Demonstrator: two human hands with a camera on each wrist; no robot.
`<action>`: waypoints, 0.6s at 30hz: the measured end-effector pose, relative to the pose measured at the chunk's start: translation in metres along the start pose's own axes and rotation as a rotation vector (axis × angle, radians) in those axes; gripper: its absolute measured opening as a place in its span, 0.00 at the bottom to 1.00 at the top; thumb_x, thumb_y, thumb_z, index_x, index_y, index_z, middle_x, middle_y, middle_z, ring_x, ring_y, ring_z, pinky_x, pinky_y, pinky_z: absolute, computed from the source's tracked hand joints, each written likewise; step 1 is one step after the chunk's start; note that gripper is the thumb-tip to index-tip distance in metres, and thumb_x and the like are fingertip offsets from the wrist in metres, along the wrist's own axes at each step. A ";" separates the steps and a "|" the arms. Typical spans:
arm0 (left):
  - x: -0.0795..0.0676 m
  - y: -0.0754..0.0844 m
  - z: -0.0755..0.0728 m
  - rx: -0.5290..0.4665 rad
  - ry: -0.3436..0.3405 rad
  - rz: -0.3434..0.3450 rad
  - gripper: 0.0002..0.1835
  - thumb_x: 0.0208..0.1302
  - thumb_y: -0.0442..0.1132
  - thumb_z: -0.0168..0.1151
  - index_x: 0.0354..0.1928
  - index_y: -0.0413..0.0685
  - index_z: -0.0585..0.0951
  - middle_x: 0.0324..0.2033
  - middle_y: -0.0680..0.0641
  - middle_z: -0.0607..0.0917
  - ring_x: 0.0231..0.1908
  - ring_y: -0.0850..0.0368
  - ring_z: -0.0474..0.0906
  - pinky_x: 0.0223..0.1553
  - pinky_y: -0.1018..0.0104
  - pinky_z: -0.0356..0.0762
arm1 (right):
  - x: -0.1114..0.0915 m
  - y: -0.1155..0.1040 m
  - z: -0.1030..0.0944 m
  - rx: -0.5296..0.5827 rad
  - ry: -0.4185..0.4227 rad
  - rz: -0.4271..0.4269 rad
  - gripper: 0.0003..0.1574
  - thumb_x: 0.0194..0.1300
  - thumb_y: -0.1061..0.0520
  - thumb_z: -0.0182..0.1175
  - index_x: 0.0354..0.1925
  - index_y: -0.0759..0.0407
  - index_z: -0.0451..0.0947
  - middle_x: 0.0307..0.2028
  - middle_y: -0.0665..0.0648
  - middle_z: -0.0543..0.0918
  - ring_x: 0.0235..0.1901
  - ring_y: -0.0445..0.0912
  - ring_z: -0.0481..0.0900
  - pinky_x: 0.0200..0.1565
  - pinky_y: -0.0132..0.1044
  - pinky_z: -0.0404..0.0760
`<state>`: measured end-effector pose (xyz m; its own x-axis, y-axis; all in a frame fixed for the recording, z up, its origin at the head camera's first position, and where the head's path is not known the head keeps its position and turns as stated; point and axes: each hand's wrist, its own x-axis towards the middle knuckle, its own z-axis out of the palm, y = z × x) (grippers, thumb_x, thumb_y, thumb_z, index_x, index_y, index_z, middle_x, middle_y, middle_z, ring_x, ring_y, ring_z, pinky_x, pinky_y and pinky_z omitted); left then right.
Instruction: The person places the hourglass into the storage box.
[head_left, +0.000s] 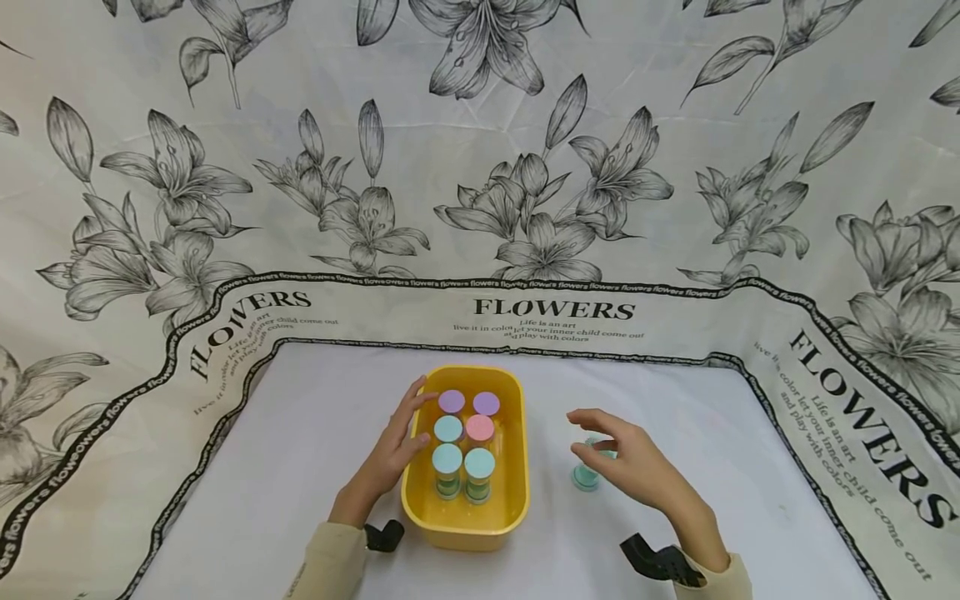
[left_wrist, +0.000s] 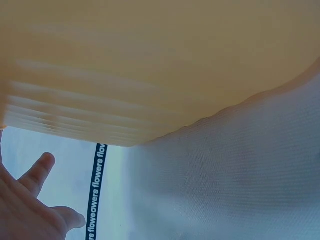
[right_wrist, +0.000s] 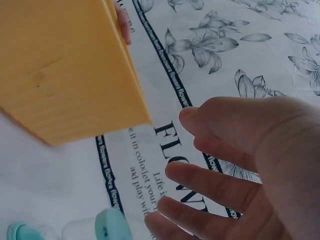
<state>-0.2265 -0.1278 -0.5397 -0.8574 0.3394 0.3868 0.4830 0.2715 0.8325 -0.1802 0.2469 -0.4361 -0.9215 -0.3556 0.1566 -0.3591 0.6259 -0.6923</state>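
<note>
In the head view a yellow bin (head_left: 467, 542) stands on the table with several sand timers (head_left: 447, 461) upright inside, their round caps purple, pink and light teal. My left hand (head_left: 390, 442) is at the bin's left side, thumb and a finger touching over its rim; the left wrist view shows other fingers (left_wrist: 37, 172) spread beside the wall. To the right of the bin, a single teal-capped sand timer (head_left: 585, 478) stands on the table, partly hidden by my right hand (head_left: 633, 458). That hand holds nothing, and a gap shows between its thumb and fingers.
A white cloth (head_left: 315, 417) covers the table. Behind and at the sides hangs a flower-printed curtain (head_left: 390, 308) with black bands and lettering. Black straps (head_left: 660, 562) stick out at both wrists.
</note>
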 end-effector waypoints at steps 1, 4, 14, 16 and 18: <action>0.000 0.000 0.000 0.001 0.001 -0.003 0.31 0.73 0.43 0.53 0.76 0.51 0.64 0.83 0.48 0.48 0.81 0.37 0.43 0.72 0.22 0.39 | -0.003 0.003 -0.001 -0.017 0.009 0.016 0.26 0.71 0.53 0.65 0.65 0.56 0.76 0.62 0.59 0.82 0.62 0.59 0.80 0.55 0.50 0.85; 0.000 0.001 -0.001 0.002 0.004 -0.007 0.31 0.73 0.44 0.53 0.76 0.50 0.64 0.83 0.48 0.48 0.81 0.37 0.43 0.73 0.22 0.40 | -0.011 0.015 -0.004 -0.109 0.044 0.052 0.27 0.70 0.54 0.66 0.65 0.57 0.76 0.63 0.61 0.81 0.64 0.62 0.78 0.57 0.57 0.83; 0.000 0.002 -0.002 0.003 -0.001 -0.002 0.30 0.73 0.44 0.53 0.76 0.51 0.65 0.83 0.46 0.48 0.81 0.37 0.43 0.72 0.21 0.37 | -0.028 0.052 -0.001 -0.129 0.101 0.152 0.39 0.71 0.46 0.65 0.71 0.63 0.68 0.67 0.69 0.76 0.66 0.68 0.74 0.59 0.63 0.79; 0.000 0.002 -0.002 0.004 -0.001 -0.002 0.30 0.73 0.44 0.53 0.76 0.53 0.65 0.83 0.46 0.49 0.81 0.36 0.43 0.71 0.19 0.34 | -0.030 0.059 0.002 -0.082 0.086 0.203 0.42 0.71 0.43 0.65 0.73 0.61 0.65 0.67 0.70 0.75 0.65 0.68 0.75 0.58 0.60 0.82; 0.000 0.002 -0.001 0.007 0.001 0.000 0.30 0.73 0.44 0.53 0.76 0.54 0.65 0.83 0.46 0.49 0.81 0.35 0.44 0.69 0.17 0.33 | -0.030 0.065 0.006 -0.031 0.071 0.249 0.44 0.71 0.40 0.65 0.74 0.59 0.63 0.67 0.71 0.75 0.62 0.67 0.78 0.57 0.57 0.83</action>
<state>-0.2260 -0.1284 -0.5374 -0.8574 0.3389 0.3873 0.4845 0.2777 0.8295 -0.1749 0.2938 -0.4902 -0.9897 -0.1391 0.0334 -0.1231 0.7092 -0.6942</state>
